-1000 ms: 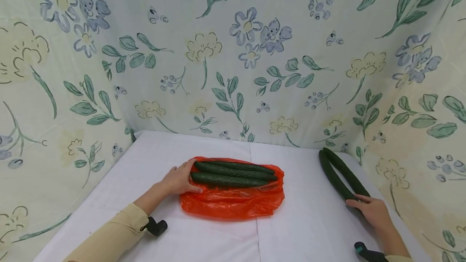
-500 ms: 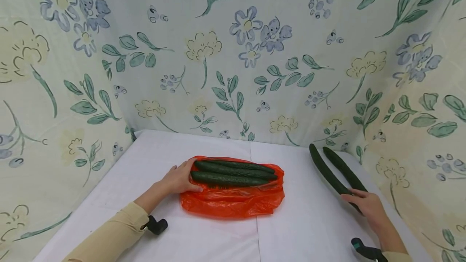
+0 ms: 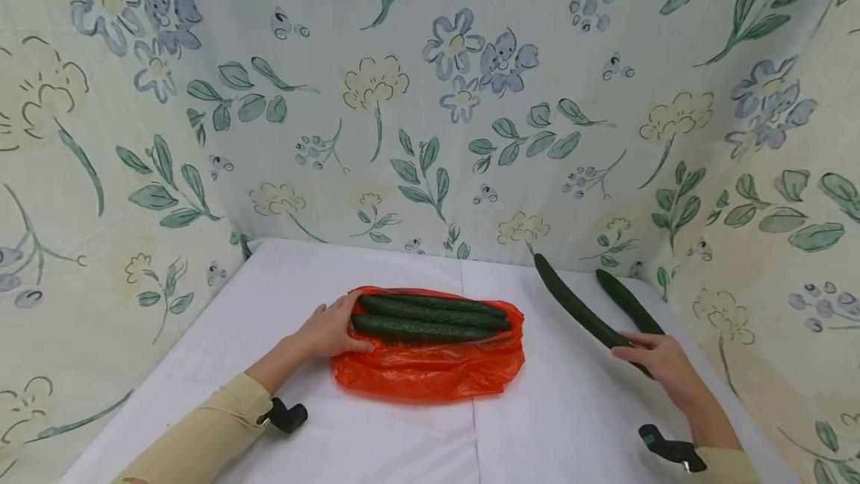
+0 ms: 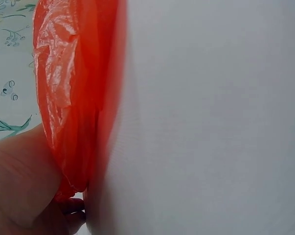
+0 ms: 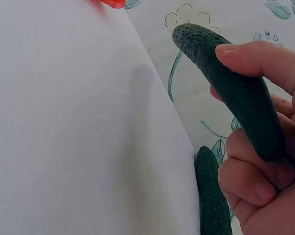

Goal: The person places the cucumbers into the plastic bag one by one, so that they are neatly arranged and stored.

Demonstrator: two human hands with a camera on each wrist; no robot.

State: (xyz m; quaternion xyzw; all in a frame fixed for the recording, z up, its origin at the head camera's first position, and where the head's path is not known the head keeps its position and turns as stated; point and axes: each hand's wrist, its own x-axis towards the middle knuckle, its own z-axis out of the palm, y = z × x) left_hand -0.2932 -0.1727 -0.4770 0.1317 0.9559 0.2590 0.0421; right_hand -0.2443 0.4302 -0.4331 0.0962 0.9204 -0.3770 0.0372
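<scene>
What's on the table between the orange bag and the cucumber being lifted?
Nothing: the head view shows bare white table between the orange bag and the lifted cucumber.

From my station, the head view looks forward and down from above the near edge of the white table (image 3: 403, 432), taking in both forearms and the floral backdrop (image 3: 430, 95) at moderate range. The left wrist view sits very close, low along the tabletop, facing the orange bag (image 4: 74, 93), which the head view shares (image 3: 430, 376). The right wrist view is equally close, looking past the right hand (image 5: 264, 161) at the held cucumber (image 5: 235, 88), also seen from the head (image 3: 571, 305).
</scene>
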